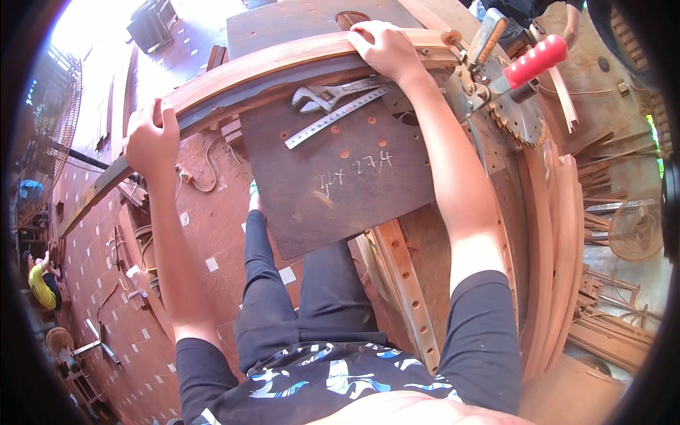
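Observation:
A long reddish wooden strip (269,58) lies along a dark-edged board (273,79) at the far side of the worktable. My left hand (153,138) is closed around the left end of this piece. Farther right, my right hand (386,51) curls its fingers over the strip's top, left of a toggle clamp with a red handle (536,62). A second, worn handle (487,39) rises beside it. Nearer me, an adjustable wrench (333,95) and a steel ruler (336,119) rest on the dark tabletop (340,205), which bears chalk marks.
A toothed circular saw blade (520,122) sits beneath the clamp. Curved wooden pieces (549,283) stand along the right, with a round fan (634,227) beyond. One person's hand (571,32) shows at top right; another person in yellow (42,287) is far left.

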Available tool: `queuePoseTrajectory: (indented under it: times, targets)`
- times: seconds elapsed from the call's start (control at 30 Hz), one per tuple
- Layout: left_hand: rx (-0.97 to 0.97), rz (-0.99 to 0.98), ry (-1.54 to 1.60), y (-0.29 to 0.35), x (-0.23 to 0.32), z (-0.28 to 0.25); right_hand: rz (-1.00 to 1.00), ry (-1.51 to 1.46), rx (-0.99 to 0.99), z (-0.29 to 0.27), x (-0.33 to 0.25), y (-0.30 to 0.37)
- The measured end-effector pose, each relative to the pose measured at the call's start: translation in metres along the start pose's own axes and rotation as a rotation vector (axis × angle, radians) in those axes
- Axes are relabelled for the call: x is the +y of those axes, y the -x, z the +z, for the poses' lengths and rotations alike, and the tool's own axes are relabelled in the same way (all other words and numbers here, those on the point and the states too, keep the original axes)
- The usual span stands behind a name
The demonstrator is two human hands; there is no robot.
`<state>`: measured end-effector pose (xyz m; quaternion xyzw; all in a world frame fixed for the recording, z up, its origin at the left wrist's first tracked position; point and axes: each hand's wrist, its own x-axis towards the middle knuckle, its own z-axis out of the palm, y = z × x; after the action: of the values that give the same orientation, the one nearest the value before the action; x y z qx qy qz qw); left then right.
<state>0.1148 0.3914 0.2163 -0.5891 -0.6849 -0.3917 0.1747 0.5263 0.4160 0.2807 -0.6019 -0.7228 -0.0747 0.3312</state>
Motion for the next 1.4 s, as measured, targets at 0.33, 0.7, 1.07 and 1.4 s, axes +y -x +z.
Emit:
queuePoseTrajectory:
  times: [0.33, 0.7, 1.07, 1.4]
  targets:
    - [-0.005, -0.049, -0.007, 0.003, -0.003, -0.001, 0.0, 0.043, 0.015, 0.002, -0.005, -0.002]
    - [-0.107, 0.004, -0.074, -0.003, -0.007, -0.006, 0.061, -0.007, -0.001, 0.005, -0.004, 0.001]
    - [-0.171, -0.037, 0.004, -0.002, 0.004, -0.016, 0.096, -0.068, -0.042, -0.003, -0.005, 0.008]
    - [-0.15, 0.064, 0.031, -0.001, 0.007, -0.022, 0.123, -0.09, -0.162, -0.009, -0.006, 0.01]
